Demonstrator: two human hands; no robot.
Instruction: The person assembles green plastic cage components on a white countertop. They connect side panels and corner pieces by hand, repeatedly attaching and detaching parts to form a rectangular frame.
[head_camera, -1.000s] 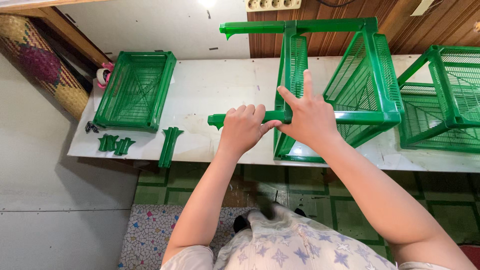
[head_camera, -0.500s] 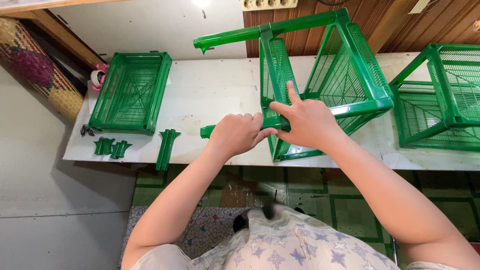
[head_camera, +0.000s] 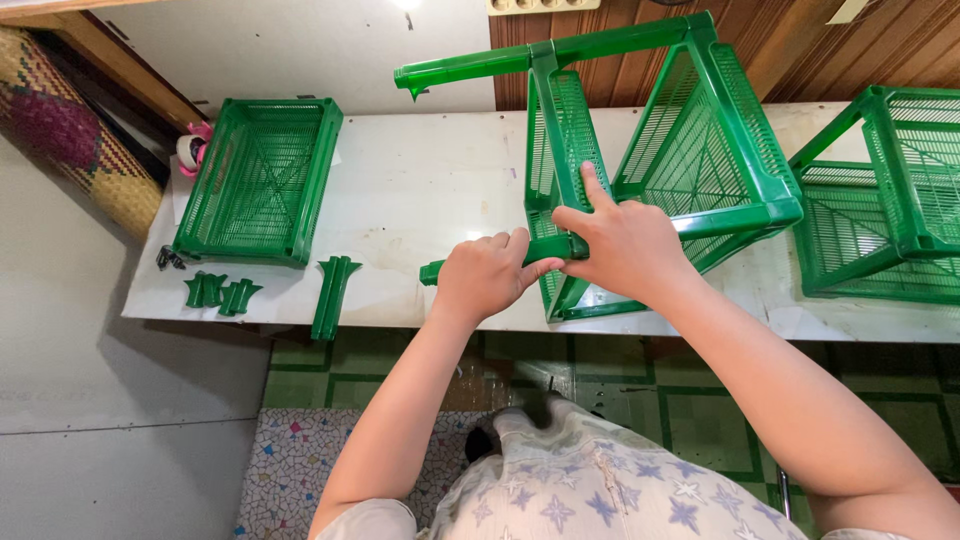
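1. A white table (head_camera: 420, 190) is standing against a wall that is part white, part wood panelling; green tiled floor and a speckled mat (head_camera: 300, 480) are showing below its near edge.
2. The middle of the table, between the tray and the rack, is lying bare, giving the widest free room; the near edge there is carrying only loose parts.
3. A green rack (head_camera: 690, 170) is lying tipped on its side at centre right, its near corner reaching the table's front edge and one post (head_camera: 470, 68) jutting left above the bare stretch.
4. The left hand (head_camera: 485, 275) is curling shut around a green post (head_camera: 545, 250) whose free end is poking left past the fist.
5. The right hand (head_camera: 620, 245) is pressing on the joint where that post meets the rack, forefinger stretched upward, other fingers bent over the frame.
6. A shallow green tray (head_camera: 262, 180) is sitting at the left, empty.
7. A second rack (head_camera: 885, 200) is crowding the right end, just beside the first.
8. Small green pieces (head_camera: 222, 293) and a longer post (head_camera: 332, 295) are lying along the front edge by the tray.
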